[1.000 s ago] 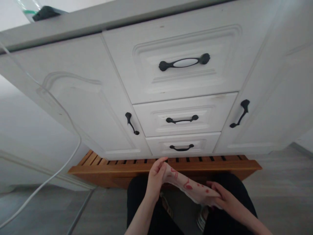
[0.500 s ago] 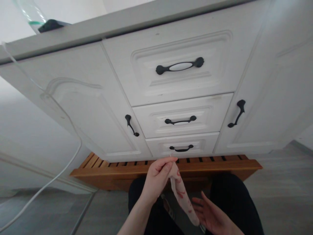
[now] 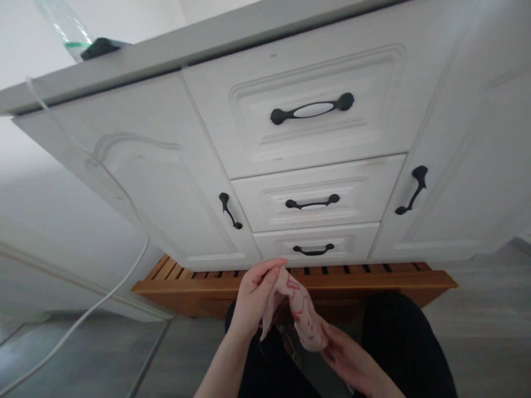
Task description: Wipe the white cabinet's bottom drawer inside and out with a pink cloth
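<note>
A pale pink sock (image 3: 303, 312) with red markings stretches between my two hands, low in the middle of the view. My left hand (image 3: 254, 298) pinches its upper end between thumb and fingers, and a loose flap of the cloth hangs below that grip. At the lower, rounded end, my right hand (image 3: 352, 359) holds the sock from the right side. Some of the right fingers are hidden behind the cloth. Both hands are above my lap, between my dark-trousered knees.
A white cabinet (image 3: 207, 221) with drawers and black handles stands in front. Along its base runs a brown slatted wooden bench (image 3: 186, 290). A white cable (image 3: 124, 276) hangs at the left. On the countertop are a clear bottle (image 3: 68, 25) and a dark object (image 3: 103, 48).
My right hand has closed on the sock's lower end, raising it. The sock now bends more, and my left hand has shifted slightly left.
</note>
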`<state>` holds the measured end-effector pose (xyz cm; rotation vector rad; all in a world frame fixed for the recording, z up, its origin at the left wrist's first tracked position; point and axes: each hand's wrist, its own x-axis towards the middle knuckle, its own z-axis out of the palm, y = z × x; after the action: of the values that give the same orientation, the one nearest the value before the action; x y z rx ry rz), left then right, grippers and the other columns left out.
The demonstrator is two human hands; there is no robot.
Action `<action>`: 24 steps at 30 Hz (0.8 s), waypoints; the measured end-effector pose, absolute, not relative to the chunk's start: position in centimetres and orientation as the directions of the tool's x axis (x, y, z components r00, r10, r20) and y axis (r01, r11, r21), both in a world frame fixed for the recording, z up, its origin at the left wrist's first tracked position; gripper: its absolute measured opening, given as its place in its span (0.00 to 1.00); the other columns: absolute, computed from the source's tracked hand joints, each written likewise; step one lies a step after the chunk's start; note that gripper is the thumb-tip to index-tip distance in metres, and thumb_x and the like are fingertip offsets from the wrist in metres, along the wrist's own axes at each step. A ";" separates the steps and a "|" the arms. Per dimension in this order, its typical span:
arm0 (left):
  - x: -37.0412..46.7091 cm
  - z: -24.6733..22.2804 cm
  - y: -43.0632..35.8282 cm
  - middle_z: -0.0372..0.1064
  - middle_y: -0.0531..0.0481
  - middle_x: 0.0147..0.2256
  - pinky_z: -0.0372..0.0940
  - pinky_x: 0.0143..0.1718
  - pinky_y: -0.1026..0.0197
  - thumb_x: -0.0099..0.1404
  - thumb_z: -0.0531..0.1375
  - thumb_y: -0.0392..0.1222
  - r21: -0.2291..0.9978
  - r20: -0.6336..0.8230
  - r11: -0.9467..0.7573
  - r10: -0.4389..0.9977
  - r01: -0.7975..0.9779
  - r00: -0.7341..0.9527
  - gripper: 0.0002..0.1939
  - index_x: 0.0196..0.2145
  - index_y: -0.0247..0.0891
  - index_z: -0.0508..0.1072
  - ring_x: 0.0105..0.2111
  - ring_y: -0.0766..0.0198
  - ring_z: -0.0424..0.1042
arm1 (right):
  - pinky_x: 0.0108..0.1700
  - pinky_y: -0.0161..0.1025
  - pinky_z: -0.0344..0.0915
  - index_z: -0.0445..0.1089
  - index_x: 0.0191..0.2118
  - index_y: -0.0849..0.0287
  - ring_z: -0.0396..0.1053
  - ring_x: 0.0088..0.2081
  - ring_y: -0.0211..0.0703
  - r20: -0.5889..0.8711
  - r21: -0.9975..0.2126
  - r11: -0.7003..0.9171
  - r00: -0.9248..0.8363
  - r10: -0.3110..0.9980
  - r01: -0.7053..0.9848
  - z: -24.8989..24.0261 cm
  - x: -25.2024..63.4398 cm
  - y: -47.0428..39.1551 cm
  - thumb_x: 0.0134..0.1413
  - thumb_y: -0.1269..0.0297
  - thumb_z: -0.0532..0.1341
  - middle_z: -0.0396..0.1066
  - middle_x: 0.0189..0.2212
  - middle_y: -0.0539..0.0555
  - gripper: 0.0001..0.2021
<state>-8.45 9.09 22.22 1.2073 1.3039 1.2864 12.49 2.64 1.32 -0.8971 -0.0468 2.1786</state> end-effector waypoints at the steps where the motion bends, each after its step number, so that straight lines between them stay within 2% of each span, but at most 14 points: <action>1: -8.9 21.8 9.3 0.79 0.50 0.39 0.67 0.46 0.63 0.61 0.64 0.51 0.998 0.029 -0.021 0.993 0.066 -0.113 0.15 0.41 0.42 0.81 0.40 0.62 0.75 | 0.44 0.32 0.69 0.78 0.41 0.56 0.76 0.43 0.39 -0.602 -0.346 -0.663 -0.385 0.700 -0.664 1.4 13.2 3.3 0.39 0.58 0.77 0.81 0.41 0.50 0.20; 3: -10.0 20.7 9.9 0.79 0.49 0.40 0.67 0.47 0.60 0.61 0.63 0.51 0.990 0.037 -0.018 0.989 0.137 -0.141 0.16 0.42 0.42 0.81 0.41 0.60 0.75 | 0.42 0.32 0.69 0.77 0.36 0.54 0.75 0.39 0.37 -0.617 -0.435 -0.572 -0.232 0.752 -0.696 1.7 15.2 4.6 0.35 0.58 0.78 0.80 0.35 0.47 0.18; 5: -11.1 18.9 10.5 0.79 0.48 0.41 0.66 0.50 0.57 0.60 0.63 0.51 0.979 0.050 -0.015 0.985 0.205 -0.167 0.16 0.41 0.42 0.81 0.43 0.58 0.75 | 0.41 0.33 0.69 0.75 0.32 0.54 0.74 0.37 0.37 -0.570 -0.565 -0.445 -0.061 0.819 -0.695 2.5 17.5 5.6 0.34 0.57 0.78 0.79 0.32 0.46 0.17; 8: -12.1 15.7 11.1 0.79 0.47 0.44 0.65 0.54 0.54 0.59 0.63 0.52 0.978 0.036 0.000 0.985 0.210 -0.166 0.16 0.41 0.42 0.81 0.46 0.56 0.74 | 0.41 0.37 0.70 0.72 0.32 0.55 0.74 0.36 0.41 -0.390 -0.819 -0.250 0.183 0.902 -0.516 4.5 20.5 6.7 0.38 0.52 0.75 0.77 0.31 0.48 0.18; 10: -12.2 13.9 11.1 0.79 0.47 0.44 0.64 0.55 0.54 0.60 0.63 0.52 0.983 0.026 0.001 0.989 0.184 -0.144 0.16 0.41 0.42 0.81 0.47 0.56 0.74 | 0.42 0.41 0.70 0.71 0.42 0.54 0.74 0.36 0.45 -0.245 -0.949 -0.158 0.325 0.914 -0.271 5.8 21.9 7.3 0.43 0.48 0.72 0.77 0.32 0.49 0.23; 12: -11.9 12.5 10.9 0.78 0.47 0.44 0.63 0.55 0.54 0.61 0.62 0.51 0.985 0.032 -0.011 0.992 0.170 -0.120 0.15 0.41 0.42 0.81 0.47 0.56 0.73 | 0.44 0.46 0.70 0.63 0.59 0.54 0.74 0.36 0.48 -0.115 -0.991 -0.131 0.404 0.907 0.011 6.9 23.0 7.9 0.47 0.46 0.68 0.77 0.31 0.49 0.35; 13: -11.7 12.0 10.7 0.78 0.47 0.44 0.63 0.55 0.54 0.61 0.62 0.51 0.986 0.035 -0.016 0.993 0.169 -0.110 0.15 0.41 0.42 0.80 0.47 0.56 0.73 | 0.47 0.49 0.70 0.56 0.65 0.54 0.75 0.37 0.50 -0.061 -0.984 -0.124 0.411 0.909 0.129 7.5 23.4 8.2 0.49 0.45 0.66 0.77 0.32 0.50 0.40; 14: -11.6 11.7 10.6 0.78 0.47 0.44 0.63 0.55 0.54 0.61 0.62 0.50 0.985 0.036 -0.018 0.994 0.170 -0.103 0.14 0.41 0.41 0.80 0.47 0.57 0.73 | 0.50 0.51 0.69 0.54 0.67 0.54 0.75 0.39 0.51 -0.018 -0.969 -0.115 0.402 0.916 0.220 8.0 23.8 8.6 0.50 0.45 0.64 0.78 0.35 0.51 0.41; 16: -11.4 11.2 10.4 0.77 0.47 0.46 0.63 0.54 0.54 0.60 0.62 0.49 0.985 0.022 -0.004 0.995 0.172 -0.101 0.16 0.44 0.41 0.79 0.48 0.56 0.73 | 0.58 0.54 0.65 0.66 0.61 0.54 0.74 0.47 0.55 0.007 -0.944 -0.106 0.339 0.941 0.313 9.2 24.3 9.1 0.50 0.43 0.62 0.79 0.43 0.55 0.34; 17: -11.3 11.1 10.4 0.76 0.47 0.47 0.63 0.54 0.54 0.59 0.63 0.48 0.985 0.015 0.003 0.995 0.175 -0.101 0.17 0.46 0.41 0.78 0.48 0.56 0.73 | 0.61 0.54 0.63 0.72 0.54 0.54 0.73 0.51 0.57 -0.016 -0.940 -0.117 0.302 0.953 0.319 9.9 24.5 9.3 0.49 0.42 0.62 0.78 0.46 0.57 0.31; 19: -11.4 11.0 10.5 0.75 0.46 0.49 0.63 0.53 0.54 0.58 0.63 0.46 0.982 0.018 0.001 0.995 0.186 -0.101 0.21 0.49 0.42 0.77 0.48 0.56 0.72 | 0.62 0.54 0.62 0.77 0.47 0.55 0.71 0.55 0.60 -0.121 -0.940 -0.182 0.217 0.969 0.287 11.3 24.8 9.7 0.46 0.40 0.63 0.77 0.50 0.59 0.29; 22: -11.7 11.2 10.7 0.74 0.47 0.49 0.64 0.50 0.54 0.58 0.61 0.43 0.968 0.071 -0.043 0.992 0.248 -0.102 0.22 0.50 0.43 0.76 0.48 0.57 0.72 | 0.59 0.53 0.67 0.71 0.58 0.56 0.72 0.55 0.60 -0.274 -0.939 -0.282 0.067 0.959 0.196 12.7 25.2 10.0 0.44 0.42 0.67 0.75 0.55 0.60 0.36; 24: -11.9 11.6 11.0 0.75 0.48 0.46 0.64 0.49 0.54 0.57 0.60 0.41 0.943 0.132 -0.094 0.986 0.320 -0.099 0.19 0.48 0.44 0.78 0.46 0.57 0.72 | 0.57 0.52 0.69 0.66 0.62 0.58 0.72 0.55 0.59 -0.302 -0.940 -0.290 -0.041 0.952 0.181 12.7 25.6 10.2 0.41 0.46 0.70 0.73 0.57 0.62 0.42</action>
<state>-11.89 10.99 11.55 1.4748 1.4809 1.2174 25.57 10.19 12.74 -1.5334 -1.2323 1.3966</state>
